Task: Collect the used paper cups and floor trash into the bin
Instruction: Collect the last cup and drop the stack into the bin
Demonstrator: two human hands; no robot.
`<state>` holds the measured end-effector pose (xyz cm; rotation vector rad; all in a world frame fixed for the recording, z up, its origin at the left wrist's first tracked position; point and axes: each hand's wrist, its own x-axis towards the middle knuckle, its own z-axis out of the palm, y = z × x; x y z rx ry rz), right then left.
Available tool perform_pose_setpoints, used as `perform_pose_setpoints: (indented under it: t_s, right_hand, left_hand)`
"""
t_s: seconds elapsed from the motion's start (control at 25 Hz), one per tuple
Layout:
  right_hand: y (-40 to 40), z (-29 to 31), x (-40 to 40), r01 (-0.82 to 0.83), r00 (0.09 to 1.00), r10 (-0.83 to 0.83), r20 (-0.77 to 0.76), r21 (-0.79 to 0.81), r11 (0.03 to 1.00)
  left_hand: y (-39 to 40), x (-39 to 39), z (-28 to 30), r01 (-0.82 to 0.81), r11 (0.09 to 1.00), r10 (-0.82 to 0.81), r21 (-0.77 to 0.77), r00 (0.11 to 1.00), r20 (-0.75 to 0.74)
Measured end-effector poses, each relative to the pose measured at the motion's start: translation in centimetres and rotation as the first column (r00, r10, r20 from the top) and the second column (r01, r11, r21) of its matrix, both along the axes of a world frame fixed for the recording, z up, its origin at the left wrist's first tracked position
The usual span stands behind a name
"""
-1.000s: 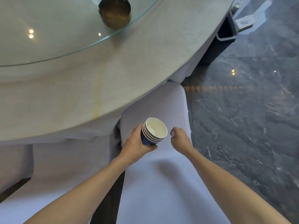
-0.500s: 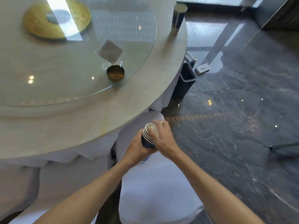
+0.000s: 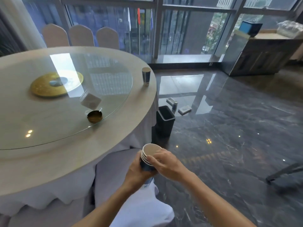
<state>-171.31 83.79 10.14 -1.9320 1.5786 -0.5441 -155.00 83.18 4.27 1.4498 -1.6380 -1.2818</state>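
The person's head has come up: a second ago the view was straight down at the cups and the chair seat, and now the whole room shows, which to me means they are looking for where to go next. The stack of paper cups (image 3: 149,155), nested and blue-sided with white rims, is gripped around its lower body by the left hand (image 3: 137,171), fingers closed on it. The right hand (image 3: 165,163), which a second ago hung apart from the cups in a loose fist, now lies over the rim side of the stack, fingers curled against the rims, as if pressing them tight or taking the stack over; which of the two I cannot tell. From the hands, the bin (image 3: 164,122) stands on the floor at about 12 o'clock, dark, open-topped, right against the tablecloth's edge. Beyond it, at roughly 1 o'clock, lie the floor trash items: a small white box (image 3: 170,101), a fallen cup (image 3: 174,106) and a flat packet (image 3: 185,110), all near one another. One more upright cup (image 3: 146,76) stands on the round table (image 3: 114,140) near its far rim at 12 o'clock. So the stack looks ready for the bin, with the table cup and floor pieces left to gather.
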Motion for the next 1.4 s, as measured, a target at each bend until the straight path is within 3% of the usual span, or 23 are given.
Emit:
perform_pose_setpoints:
  t_s: [0.2,0.28,0.4,0.48,0.56,0.64,0.8,0.96,1.12,1.28,1.4]
  right_hand:
    - [4.9,1.3,-9.3,0.014,0.999,-0.004,-0.043,0.254,0.967]
    - [5.9,2.3,-12.3,0.053,0.999,-0.052,-0.01,0.219,0.974]
    - [5.2,2.1,-16.8,0.167,0.982,-0.166,0.088,-0.005,0.986]
    - [3.4,1.5,-19.5,0.327,0.939,-0.306,0.158,-0.126,0.937]
    - [1.5,0.7,-22.0,0.49,0.852,-0.454,0.261,-0.093,0.866]
    - [-0.2,-0.3,-24.3,0.545,0.792,-0.53,0.303,0.039,0.837]
    - [-5.3,-1.4,-29.6,0.511,0.649,-0.63,0.426,0.369,0.776]
    - [-12.3,-2.2,-35.2,0.469,0.553,-0.738,0.388,0.587,0.66]
    - [-18.8,-2.7,-38.8,0.435,0.549,-0.75,0.37,0.639,0.634]
    - [-24.7,-2.3,-40.8,0.383,0.537,-0.731,0.421,0.65,0.656]
    - [-29.7,-2.8,-43.2,0.337,0.595,-0.684,0.422,0.641,0.69]
  left_hand:
    - [4.2,-9.6,1.1,0.042,0.999,-0.041,-0.028,0.999,0.018]
    - [4.4,-12.4,1.1,0.063,0.998,-0.063,-0.012,0.998,0.02]
    - [2.9,-16.2,1.5,0.078,0.996,-0.077,-0.037,0.996,0.033]
    - [1.3,-18.3,1.7,0.058,0.997,-0.057,-0.05,0.998,0.029]
    - [-0.7,-20.9,1.5,0.037,0.998,-0.037,-0.044,0.999,0.016]
    - [-3.1,-23.7,0.8,0.02,0.999,-0.02,-0.027,1.0,0.008]
    - [-9.0,-30.0,-1.7,0.018,1.0,-0.017,0.021,0.999,-0.043]
    - [-15.0,-35.6,-3.7,0.017,0.995,-0.008,0.095,0.996,-0.09]
    - [-20.8,-38.8,-3.4,0.018,0.995,-0.011,0.096,0.997,-0.074]
    - [-26.2,-41.1,-3.0,-0.03,0.998,0.027,0.06,0.998,0.049]
    - [-30.6,-42.8,-3.2,-0.071,0.997,0.065,0.033,0.987,0.146]
